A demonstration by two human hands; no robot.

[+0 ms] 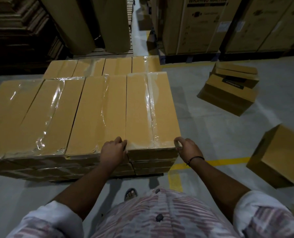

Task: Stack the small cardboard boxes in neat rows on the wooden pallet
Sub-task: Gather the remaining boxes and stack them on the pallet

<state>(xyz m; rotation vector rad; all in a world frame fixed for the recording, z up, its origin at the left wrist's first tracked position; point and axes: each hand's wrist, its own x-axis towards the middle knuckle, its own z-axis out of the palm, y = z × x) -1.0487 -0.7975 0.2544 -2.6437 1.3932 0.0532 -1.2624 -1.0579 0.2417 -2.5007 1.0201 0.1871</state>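
Observation:
Long taped cardboard boxes lie side by side in rows on a low stack. The rightmost top box [151, 110] sits at the stack's right end, slightly raised above its neighbour [98, 114]. My left hand [113, 150] grips its near left corner, fingers curled over the top edge. My right hand [185, 146] grips its near right corner, thumb on top. A lower back row [101, 67] lies behind. The pallet under the stack is almost wholly hidden.
Loose boxes lie on the grey floor to the right: a tilted pile [232, 86] and a nearer box [280, 158]. Yellow floor lines [216, 163] run beside the stack. Big paper rolls [115, 24] and washing machine cartons [199, 24] stand behind. My sandalled foot [130, 194] is near the stack.

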